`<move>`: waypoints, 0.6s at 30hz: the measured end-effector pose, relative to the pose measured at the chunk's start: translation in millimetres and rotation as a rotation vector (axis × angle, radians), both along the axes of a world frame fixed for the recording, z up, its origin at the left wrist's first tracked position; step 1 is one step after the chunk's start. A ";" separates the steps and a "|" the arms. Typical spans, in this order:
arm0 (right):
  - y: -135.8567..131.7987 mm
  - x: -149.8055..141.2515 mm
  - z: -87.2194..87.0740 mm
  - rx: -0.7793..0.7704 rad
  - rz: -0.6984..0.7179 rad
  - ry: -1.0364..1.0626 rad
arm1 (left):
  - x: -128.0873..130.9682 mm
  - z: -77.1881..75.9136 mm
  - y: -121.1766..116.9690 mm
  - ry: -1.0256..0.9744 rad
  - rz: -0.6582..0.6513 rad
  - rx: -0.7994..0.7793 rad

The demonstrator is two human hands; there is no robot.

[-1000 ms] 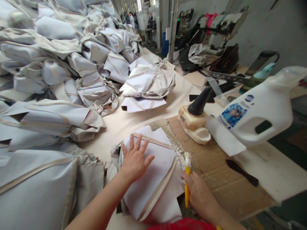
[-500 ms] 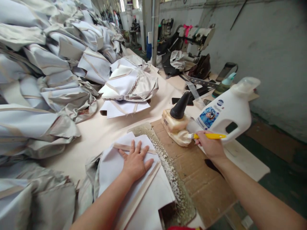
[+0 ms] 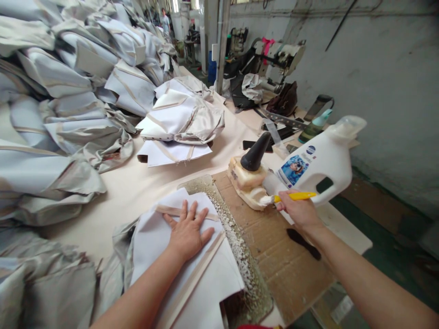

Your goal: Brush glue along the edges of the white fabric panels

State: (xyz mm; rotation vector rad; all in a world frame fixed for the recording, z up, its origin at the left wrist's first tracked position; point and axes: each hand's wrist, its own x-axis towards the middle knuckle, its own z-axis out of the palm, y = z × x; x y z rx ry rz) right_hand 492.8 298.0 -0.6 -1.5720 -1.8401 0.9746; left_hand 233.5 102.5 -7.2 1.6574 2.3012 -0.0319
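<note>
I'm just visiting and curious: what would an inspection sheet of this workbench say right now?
Surface: beige table, with glue-crusted cardboard sheet at the near edge.
Job's things: white fabric piece with tan strips; yellow-handled brush, bristles at the glue pot with black cone top.
Clutter: white jug; heaped fabric pieces; a loose stack.
Grippers: left hand flat on the fabric; right hand grips the brush.
Cables: nothing seen.
Surroundings: grey wall, sewing machine, a distant person.

matt cloth panel [image 3: 161, 237], seemingly plastic brush [image 3: 291, 197]
</note>
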 end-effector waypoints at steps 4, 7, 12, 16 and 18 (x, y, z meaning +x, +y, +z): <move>-8.3 4.6 11.6 -0.069 -0.050 -0.072 | 1.7 2.1 -0.4 0.007 0.004 -0.003; -18.5 9.0 11.4 -0.059 0.114 -0.038 | 2.5 3.6 -0.2 0.001 0.012 -0.016; -40.5 21.8 11.8 -0.170 0.335 -0.022 | 1.1 0.0 -1.5 0.004 -0.001 0.014; -46.6 23.1 23.8 -0.202 0.290 -0.026 | 0.3 -3.5 -2.8 0.010 0.002 0.038; -43.7 19.8 25.6 -0.153 0.260 -0.011 | 0.0 -4.3 -3.2 0.006 0.003 0.039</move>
